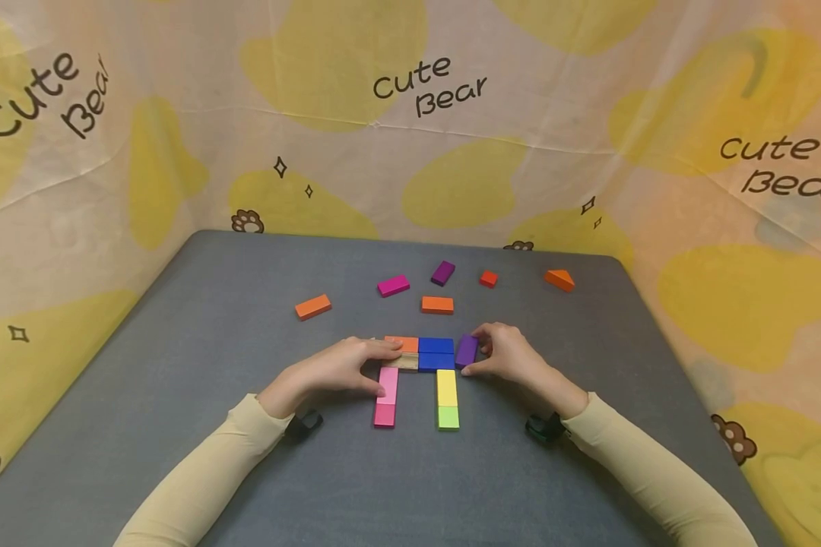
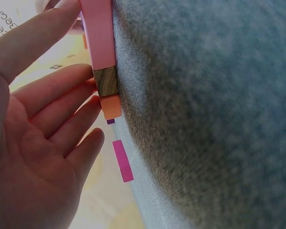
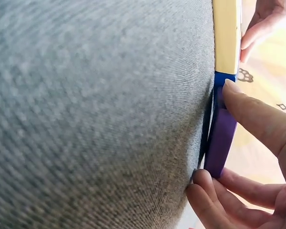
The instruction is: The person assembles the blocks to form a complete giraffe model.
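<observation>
In the head view, flat blocks form a joined shape: an orange block and a bare-wood block beside two blue blocks. Below them run two legs, a light pink block over a darker pink one, and a yellow block over a green one. My left hand rests its fairly straight fingers on the orange and wood blocks, its thumb at the light pink one. Between thumb and fingers, my right hand pinches a purple block, tilted beside the blue pair's right end.
Farther back on the grey table lie loose blocks: two orange blocks, a magenta one, a dark purple one, a small red one and an orange triangle. A printed cloth stands around the table.
</observation>
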A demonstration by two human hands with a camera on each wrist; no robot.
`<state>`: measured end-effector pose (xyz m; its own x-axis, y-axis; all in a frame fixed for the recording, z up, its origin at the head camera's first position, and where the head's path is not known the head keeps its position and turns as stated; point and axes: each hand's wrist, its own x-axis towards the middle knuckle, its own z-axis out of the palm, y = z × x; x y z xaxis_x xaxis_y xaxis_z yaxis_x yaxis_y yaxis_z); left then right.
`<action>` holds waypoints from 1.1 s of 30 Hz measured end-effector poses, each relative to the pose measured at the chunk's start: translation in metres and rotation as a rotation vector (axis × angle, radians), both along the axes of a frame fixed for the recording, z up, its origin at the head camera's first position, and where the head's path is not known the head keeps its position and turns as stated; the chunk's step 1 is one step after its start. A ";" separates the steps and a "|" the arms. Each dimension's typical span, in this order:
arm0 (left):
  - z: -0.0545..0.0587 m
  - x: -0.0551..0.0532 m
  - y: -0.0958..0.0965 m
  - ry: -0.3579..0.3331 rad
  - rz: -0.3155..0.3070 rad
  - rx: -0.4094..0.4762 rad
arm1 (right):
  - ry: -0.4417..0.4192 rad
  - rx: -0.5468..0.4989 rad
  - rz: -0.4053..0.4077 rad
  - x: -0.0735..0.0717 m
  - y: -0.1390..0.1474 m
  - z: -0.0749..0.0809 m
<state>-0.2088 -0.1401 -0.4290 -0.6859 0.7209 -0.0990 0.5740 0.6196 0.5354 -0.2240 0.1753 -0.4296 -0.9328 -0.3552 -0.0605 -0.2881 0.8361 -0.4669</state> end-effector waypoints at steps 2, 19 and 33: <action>0.000 0.000 0.000 -0.002 0.000 -0.001 | 0.017 0.006 0.003 0.001 0.000 0.000; 0.000 -0.001 0.001 -0.009 0.004 -0.012 | 0.063 0.028 -0.006 0.005 -0.002 -0.004; 0.000 0.000 0.000 -0.009 -0.005 0.010 | -0.024 -0.020 0.059 -0.020 0.008 0.023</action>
